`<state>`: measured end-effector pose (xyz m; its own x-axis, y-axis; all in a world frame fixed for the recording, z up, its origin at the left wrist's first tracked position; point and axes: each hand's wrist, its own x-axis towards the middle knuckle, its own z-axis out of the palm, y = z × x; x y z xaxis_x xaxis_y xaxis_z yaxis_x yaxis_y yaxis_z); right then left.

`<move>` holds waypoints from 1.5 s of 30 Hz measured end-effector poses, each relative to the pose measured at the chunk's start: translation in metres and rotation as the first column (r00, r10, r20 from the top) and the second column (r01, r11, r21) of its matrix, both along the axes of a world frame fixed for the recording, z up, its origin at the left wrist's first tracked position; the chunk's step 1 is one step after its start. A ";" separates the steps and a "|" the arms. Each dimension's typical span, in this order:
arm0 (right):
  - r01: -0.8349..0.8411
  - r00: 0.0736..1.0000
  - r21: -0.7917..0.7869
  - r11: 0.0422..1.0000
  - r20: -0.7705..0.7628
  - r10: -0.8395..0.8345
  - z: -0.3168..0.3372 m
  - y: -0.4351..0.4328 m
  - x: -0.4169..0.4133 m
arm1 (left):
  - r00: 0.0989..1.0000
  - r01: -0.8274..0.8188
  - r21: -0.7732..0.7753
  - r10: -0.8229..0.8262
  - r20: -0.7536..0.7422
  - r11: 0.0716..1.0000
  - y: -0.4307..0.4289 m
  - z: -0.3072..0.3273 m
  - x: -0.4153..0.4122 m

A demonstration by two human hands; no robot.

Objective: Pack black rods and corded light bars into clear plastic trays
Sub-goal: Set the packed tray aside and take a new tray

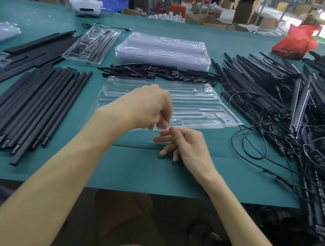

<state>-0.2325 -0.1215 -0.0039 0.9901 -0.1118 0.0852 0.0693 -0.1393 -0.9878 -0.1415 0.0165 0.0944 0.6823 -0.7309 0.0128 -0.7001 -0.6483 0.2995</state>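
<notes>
Green cloth covers the tabletop (151, 173), and near its middle lies one clear tray (197, 104), its moulded slots holding nothing. Our left hand (145, 108) reaches over the tray's near half, its fingers (162, 123) curled tight and pinching the near rim. Our right hand (185, 144) meets it from the near side, thumb and forefinger nipped on that same rim just beside the left fingertips, the other three fingers hanging loose over the cloth. So the tray's near edge sits between both sets of fingers, with the rest of it stretching away from us. Counting round, we find one packed tray (91, 45) at far left and one stack (163, 50) of spare trays behind, too many to number. Rods (29, 105) lie in two groups at left, a near bundle and a farther row. One heap of short black pieces (160, 73) lies between stack and tray. Light bars (275, 92) with tangled cords fill the right side in a pile we cannot count. One white headset (86, 5) and one red bag (296, 41) sit toward the far edge.
</notes>
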 end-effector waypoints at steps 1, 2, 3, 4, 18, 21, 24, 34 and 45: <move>0.001 1.000 -0.001 1.000 0.000 -0.001 0.000 0.000 0.000 | 1.000 -0.003 -0.001 0.003 -0.011 1.000 0.000 0.000 0.000; 0.001 1.000 -0.003 1.000 0.000 -0.001 0.000 0.000 0.000 | 1.000 -0.005 0.000 0.005 -0.020 1.000 0.000 0.001 0.001; 0.001 1.000 -0.007 1.000 0.000 -0.001 0.000 0.000 0.000 | 1.000 -0.005 0.004 0.005 -0.025 1.000 0.000 0.001 0.000; 0.001 1.000 -0.011 1.000 0.000 -0.001 0.000 0.000 0.000 | 1.000 -0.006 0.007 0.006 -0.028 1.000 0.000 0.001 0.000; -0.012 1.000 -0.053 0.999 -0.006 0.011 0.002 0.000 -0.003 | 0.999 -0.027 0.019 0.027 -0.028 0.999 0.000 -0.001 0.000; -0.014 1.000 -0.053 0.999 -0.005 0.014 0.002 -0.001 -0.002 | 0.999 -0.027 0.026 0.028 -0.041 0.999 0.000 0.000 0.001; -0.018 1.000 -0.046 0.999 -0.004 0.018 0.002 -0.001 -0.002 | 0.998 -0.025 0.039 0.027 -0.052 0.999 -0.001 0.001 0.001; -0.024 1.000 -0.042 0.999 0.004 0.024 0.003 -0.001 -0.001 | 0.998 0.000 0.044 0.002 -0.060 0.999 -0.001 0.003 0.005; -0.028 1.000 -0.031 0.999 0.006 0.028 0.005 -0.001 0.001 | 0.994 0.007 0.009 -0.006 -0.109 1.000 0.002 0.001 0.014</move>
<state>-0.2316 -0.1225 0.0016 0.9922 -0.0814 0.0946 0.0799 -0.1673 -0.9827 -0.1276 0.0184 0.0954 0.6748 -0.7348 -0.0688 -0.6674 -0.6473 0.3682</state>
